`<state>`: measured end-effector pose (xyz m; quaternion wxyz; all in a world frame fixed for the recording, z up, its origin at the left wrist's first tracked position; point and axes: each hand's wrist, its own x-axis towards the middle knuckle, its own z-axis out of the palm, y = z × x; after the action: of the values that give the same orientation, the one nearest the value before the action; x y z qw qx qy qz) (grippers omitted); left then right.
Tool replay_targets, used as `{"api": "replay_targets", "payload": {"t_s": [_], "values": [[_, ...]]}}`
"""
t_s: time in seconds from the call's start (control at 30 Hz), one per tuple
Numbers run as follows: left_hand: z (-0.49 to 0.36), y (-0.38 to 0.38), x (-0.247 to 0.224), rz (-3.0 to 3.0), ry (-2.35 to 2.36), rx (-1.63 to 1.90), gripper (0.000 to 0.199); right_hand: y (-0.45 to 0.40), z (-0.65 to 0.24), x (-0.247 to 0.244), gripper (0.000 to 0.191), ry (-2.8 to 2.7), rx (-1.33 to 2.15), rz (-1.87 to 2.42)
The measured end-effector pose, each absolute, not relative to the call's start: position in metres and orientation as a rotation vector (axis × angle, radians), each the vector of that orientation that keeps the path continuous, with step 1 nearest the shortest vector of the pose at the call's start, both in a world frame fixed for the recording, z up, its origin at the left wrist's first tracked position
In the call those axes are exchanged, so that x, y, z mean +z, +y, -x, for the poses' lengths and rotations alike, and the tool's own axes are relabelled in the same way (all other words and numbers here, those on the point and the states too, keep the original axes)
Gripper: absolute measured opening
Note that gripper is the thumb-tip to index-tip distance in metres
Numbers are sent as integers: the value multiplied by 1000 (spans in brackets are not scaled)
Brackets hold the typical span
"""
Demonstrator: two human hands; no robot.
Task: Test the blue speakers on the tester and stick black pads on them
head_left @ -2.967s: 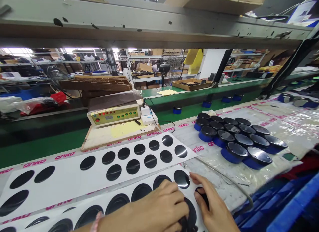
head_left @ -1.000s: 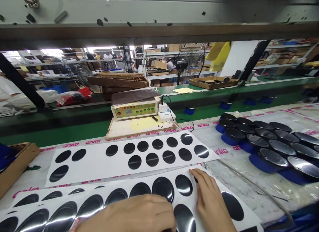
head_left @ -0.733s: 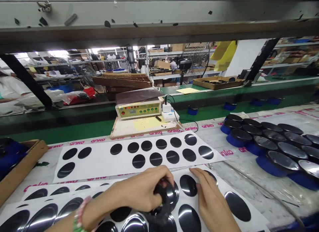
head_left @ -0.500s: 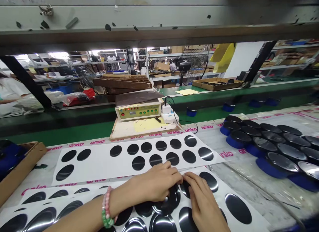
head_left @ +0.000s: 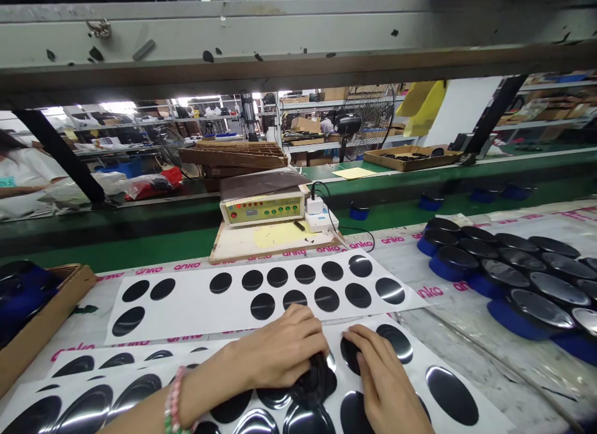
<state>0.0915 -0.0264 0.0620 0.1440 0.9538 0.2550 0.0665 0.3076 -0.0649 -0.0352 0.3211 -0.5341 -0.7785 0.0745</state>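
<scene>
On the work surface [head_left: 457, 341] lie two white sheets of glossy black ovals, one far [head_left: 186, 313] and one near [head_left: 415, 375], with rows of blue-backed black domed discs [head_left: 513, 285] off to the right. Over the near sheet, the left hand [head_left: 275, 347] has its grip clamped on a dark glossy piece [head_left: 317, 381]; just beside it, the right hand [head_left: 385, 378] lies open, grip apart, fingers [head_left: 368, 365] touching a black oval [head_left: 347, 353].

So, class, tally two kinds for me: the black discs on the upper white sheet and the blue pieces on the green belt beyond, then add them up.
Black discs on the upper white sheet: 14
Blue pieces on the green belt: 4
Total: 18
</scene>
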Motion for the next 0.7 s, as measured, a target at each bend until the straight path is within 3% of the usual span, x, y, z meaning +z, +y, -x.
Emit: {"api": "replay_targets", "payload": {"t_s": [0.2,0.43,0.7], "values": [[-51,-62,76,-2267,836,730,24,-64,-308,-40,41,-2003,189,1429],[-97,-73,55,-2673,846,-13,29,-69,-293,-32,38,-2114,184,1305],[-111,-61,68,-2823,671,-114,29,-68,-293,-39,34,-2082,202,1343]]}}
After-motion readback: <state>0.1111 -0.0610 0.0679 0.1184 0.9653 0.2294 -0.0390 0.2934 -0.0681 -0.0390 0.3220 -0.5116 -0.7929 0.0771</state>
